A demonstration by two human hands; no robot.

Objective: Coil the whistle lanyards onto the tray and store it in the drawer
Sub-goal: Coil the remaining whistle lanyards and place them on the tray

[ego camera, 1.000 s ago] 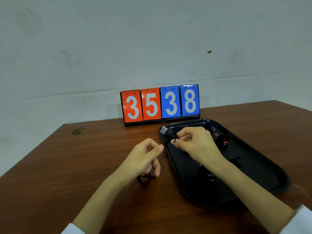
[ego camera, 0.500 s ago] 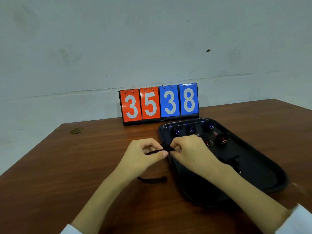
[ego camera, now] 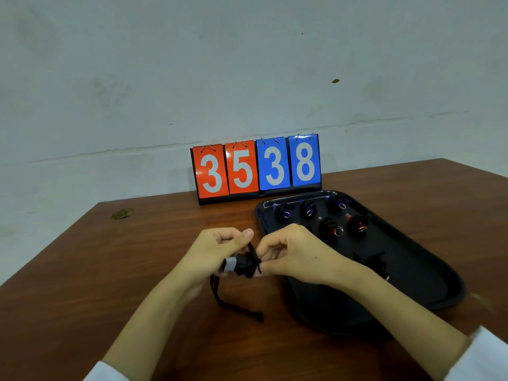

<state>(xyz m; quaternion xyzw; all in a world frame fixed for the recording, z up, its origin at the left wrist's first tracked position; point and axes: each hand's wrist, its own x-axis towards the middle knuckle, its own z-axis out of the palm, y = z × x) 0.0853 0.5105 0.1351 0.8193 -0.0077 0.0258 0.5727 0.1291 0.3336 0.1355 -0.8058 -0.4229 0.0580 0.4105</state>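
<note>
Table (ego camera: 82, 270): brown wood; it carries the tray and runs well out to the tray's left.
Scuff (ego camera: 122, 213): a pale mark on the table, far left of the tray, near the table's back edge.
Left hand (ego camera: 220, 248): just left of the tray's left rim, raised off the table. Its fingers are curled in around the whistle and the thumb lies across the top towards the tray.
Whistle (ego camera: 229, 264): its grey end shows under the left hand, left of the tray and not on it.
Lanyard (ego camera: 248, 264): black cord wound into a small bundle against the whistle, between the two hands and just outside the tray's left rim. A loose tail drops to the table and trails towards the tray's near-left rim.
Scoreboard (ego camera: 255, 169): upright behind the tray's far-left corner; it reads 3 5 on red and 3 8 on blue.
Right hand (ego camera: 294, 254): over the tray's left rim, fingers curled, thumb and fingertips pinching the bundle's right side.
Purple bundles (ego camera: 308, 209): three wound lanyards in a row along the tray's far rim.
Red bundles (ego camera: 357, 225): two just nearer than the purple row, inside the tray.
Black bundle (ego camera: 372, 264): mid-tray, right of the right wrist.
Tray (ego camera: 428, 251): black, flat on the table.
</note>
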